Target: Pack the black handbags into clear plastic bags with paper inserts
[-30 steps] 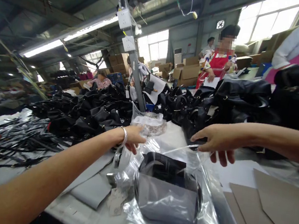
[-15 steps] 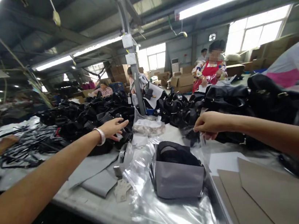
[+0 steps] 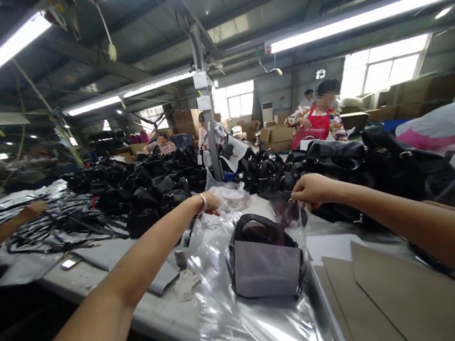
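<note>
A grey and black handbag (image 3: pixel 265 262) stands upright inside a clear plastic bag (image 3: pixel 249 324) on the table in front of me. My right hand (image 3: pixel 311 190) is closed in a pinch on the far right edge of the plastic bag's mouth and holds it up. My left hand (image 3: pixel 211 202), with a bracelet at the wrist, has its fingers curled at the left edge of the same mouth, beside a small clear packet (image 3: pixel 230 196). The fingertips of my left hand are partly hidden.
A heap of black bags (image 3: pixel 146 182) fills the table's left and back, and more lie at the right (image 3: pixel 380 157). Cardboard sheets (image 3: pixel 406 306) lie at the right. A slanted pole (image 3: pixel 211 135) rises behind. Black straps (image 3: pixel 57 221) and another person's hand (image 3: pixel 34 206) are at the left. A person in a red apron (image 3: pixel 319 124) stands beyond.
My left hand, stretched out open toward the black heap half a second ago, has come back to the plastic bag's left edge. My right hand has closed and lifted the far edge.
</note>
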A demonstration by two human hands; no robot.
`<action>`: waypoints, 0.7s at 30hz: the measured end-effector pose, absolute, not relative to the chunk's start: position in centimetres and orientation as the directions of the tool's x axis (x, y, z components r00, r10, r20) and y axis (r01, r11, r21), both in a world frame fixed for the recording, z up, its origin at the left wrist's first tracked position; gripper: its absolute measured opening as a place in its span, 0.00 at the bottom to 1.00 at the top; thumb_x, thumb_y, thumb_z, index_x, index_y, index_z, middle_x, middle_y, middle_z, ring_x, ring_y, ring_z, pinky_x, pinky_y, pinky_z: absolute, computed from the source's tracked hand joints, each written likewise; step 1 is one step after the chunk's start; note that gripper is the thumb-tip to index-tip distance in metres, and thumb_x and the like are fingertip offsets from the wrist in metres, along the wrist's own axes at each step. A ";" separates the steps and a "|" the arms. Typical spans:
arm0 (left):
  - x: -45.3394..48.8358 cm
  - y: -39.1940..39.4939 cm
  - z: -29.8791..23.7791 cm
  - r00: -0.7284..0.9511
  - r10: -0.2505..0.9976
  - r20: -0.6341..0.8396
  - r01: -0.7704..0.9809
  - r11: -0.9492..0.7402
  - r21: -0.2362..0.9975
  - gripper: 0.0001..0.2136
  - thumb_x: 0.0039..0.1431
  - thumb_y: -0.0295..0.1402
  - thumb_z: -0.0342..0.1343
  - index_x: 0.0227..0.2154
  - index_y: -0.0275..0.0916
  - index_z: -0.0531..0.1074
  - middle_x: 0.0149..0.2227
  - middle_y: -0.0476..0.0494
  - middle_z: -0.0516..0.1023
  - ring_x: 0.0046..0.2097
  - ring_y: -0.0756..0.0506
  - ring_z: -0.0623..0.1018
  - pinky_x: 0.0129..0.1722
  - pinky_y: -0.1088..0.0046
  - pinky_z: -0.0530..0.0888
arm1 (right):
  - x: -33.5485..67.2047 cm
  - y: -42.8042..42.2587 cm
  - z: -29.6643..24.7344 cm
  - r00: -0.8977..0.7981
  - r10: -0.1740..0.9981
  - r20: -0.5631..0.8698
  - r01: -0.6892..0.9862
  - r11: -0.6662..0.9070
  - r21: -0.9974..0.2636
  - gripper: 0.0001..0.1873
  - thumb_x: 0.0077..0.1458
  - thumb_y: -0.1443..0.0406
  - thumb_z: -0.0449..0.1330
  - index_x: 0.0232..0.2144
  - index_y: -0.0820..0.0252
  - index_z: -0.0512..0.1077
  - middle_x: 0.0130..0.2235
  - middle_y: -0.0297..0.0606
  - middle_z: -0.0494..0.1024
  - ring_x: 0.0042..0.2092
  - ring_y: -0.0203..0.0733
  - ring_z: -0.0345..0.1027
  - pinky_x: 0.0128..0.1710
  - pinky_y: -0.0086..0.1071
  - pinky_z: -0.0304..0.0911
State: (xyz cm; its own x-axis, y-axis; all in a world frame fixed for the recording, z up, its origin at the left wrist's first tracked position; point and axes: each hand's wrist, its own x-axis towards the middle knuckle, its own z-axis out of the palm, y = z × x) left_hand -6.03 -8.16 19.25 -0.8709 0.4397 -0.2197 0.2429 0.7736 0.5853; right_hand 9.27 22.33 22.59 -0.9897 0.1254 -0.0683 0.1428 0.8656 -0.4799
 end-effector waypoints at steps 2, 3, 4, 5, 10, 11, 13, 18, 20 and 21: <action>-5.8 -9.2 19.9 -0.859 0.449 -0.244 0.239 0.776 0.584 0.11 0.66 0.36 0.58 0.46 0.34 0.72 0.40 0.44 0.77 0.35 0.49 0.78 0.34 0.70 0.78 | 9.4 22.6 23.0 -0.988 0.134 -0.075 0.153 0.857 -0.492 0.08 0.51 0.64 0.64 0.25 0.64 0.78 0.21 0.38 0.77 0.23 0.39 0.72 0.21 0.28 0.68; -5.7 -9.8 20.4 -0.853 0.460 -0.245 0.247 0.771 0.587 0.12 0.65 0.35 0.59 0.46 0.33 0.73 0.38 0.44 0.78 0.32 0.50 0.77 0.32 0.72 0.77 | 9.5 22.7 23.4 -0.988 0.135 -0.080 0.157 0.852 -0.500 0.07 0.51 0.65 0.64 0.25 0.64 0.78 0.21 0.38 0.77 0.23 0.39 0.72 0.22 0.28 0.69; -5.7 -10.4 21.1 -0.847 0.477 -0.233 0.265 0.760 0.594 0.14 0.63 0.35 0.62 0.47 0.32 0.73 0.37 0.44 0.79 0.30 0.51 0.76 0.29 0.75 0.75 | 9.5 22.9 23.9 -0.987 0.133 -0.087 0.159 0.846 -0.509 0.07 0.51 0.65 0.64 0.25 0.64 0.78 0.22 0.38 0.77 0.23 0.39 0.72 0.22 0.28 0.69; -5.8 -11.0 22.0 -0.841 0.497 -0.215 0.287 0.746 0.600 0.17 0.59 0.34 0.65 0.48 0.32 0.74 0.35 0.44 0.80 0.28 0.52 0.75 0.27 0.77 0.73 | 9.6 23.0 24.4 -0.987 0.129 -0.094 0.159 0.840 -0.519 0.06 0.51 0.66 0.64 0.26 0.63 0.78 0.23 0.38 0.78 0.24 0.39 0.72 0.23 0.29 0.70; -6.1 -13.5 25.7 -0.816 0.566 -0.116 0.402 0.700 0.590 0.27 0.44 0.33 0.73 0.50 0.33 0.77 0.33 0.44 0.83 0.25 0.52 0.73 0.23 0.78 0.66 | 10.0 23.2 26.4 -0.984 0.124 -0.124 0.173 0.804 -0.568 0.04 0.50 0.66 0.65 0.26 0.62 0.78 0.25 0.39 0.78 0.24 0.38 0.72 0.23 0.29 0.69; -6.1 -13.8 26.0 -0.818 0.566 -0.104 0.411 0.701 0.582 0.26 0.43 0.33 0.72 0.48 0.33 0.78 0.33 0.44 0.83 0.25 0.52 0.73 0.23 0.78 0.66 | 10.1 23.1 26.3 -0.983 0.125 -0.134 0.180 0.797 -0.577 0.05 0.49 0.66 0.66 0.25 0.62 0.78 0.25 0.40 0.79 0.24 0.38 0.72 0.23 0.29 0.70; -6.0 -14.3 25.8 -0.822 0.560 -0.100 0.417 0.713 0.564 0.23 0.42 0.33 0.72 0.44 0.33 0.80 0.29 0.45 0.82 0.25 0.50 0.74 0.24 0.77 0.66 | 10.0 22.7 25.6 -0.978 0.127 -0.164 0.200 0.786 -0.585 0.05 0.47 0.67 0.67 0.23 0.63 0.77 0.26 0.42 0.79 0.25 0.40 0.74 0.24 0.30 0.70; -5.8 -15.5 24.1 -0.845 0.529 -0.077 0.413 0.737 0.535 0.12 0.38 0.35 0.72 0.28 0.36 0.82 0.17 0.49 0.75 0.23 0.48 0.72 0.24 0.75 0.66 | 9.5 22.3 23.3 -0.971 0.150 -0.188 0.236 0.752 -0.615 0.03 0.42 0.69 0.65 0.21 0.64 0.76 0.26 0.44 0.80 0.27 0.44 0.76 0.24 0.32 0.72; -5.8 -16.1 23.8 -0.857 0.515 -0.018 0.416 0.712 0.566 0.16 0.39 0.38 0.71 0.32 0.36 0.82 0.21 0.47 0.78 0.25 0.48 0.73 0.26 0.75 0.67 | 9.2 22.7 23.2 -0.974 0.162 -0.161 0.228 0.726 -0.649 0.03 0.43 0.68 0.64 0.22 0.63 0.76 0.27 0.44 0.81 0.29 0.45 0.76 0.25 0.32 0.73; -5.8 -16.4 23.8 -0.861 0.509 0.009 0.415 0.692 0.591 0.19 0.40 0.40 0.71 0.37 0.36 0.82 0.25 0.47 0.80 0.26 0.49 0.73 0.27 0.75 0.68 | 9.2 22.9 23.3 -0.975 0.168 -0.143 0.220 0.710 -0.668 0.03 0.44 0.67 0.63 0.22 0.63 0.76 0.28 0.43 0.81 0.29 0.45 0.76 0.26 0.32 0.73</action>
State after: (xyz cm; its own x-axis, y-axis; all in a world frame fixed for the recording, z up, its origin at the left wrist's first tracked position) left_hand -5.80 -16.45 23.77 -0.8607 0.5090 0.0094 0.4154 0.6915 0.5909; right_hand 9.17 22.87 23.31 -0.9754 0.1676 -0.1429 0.2200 0.7104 -0.6685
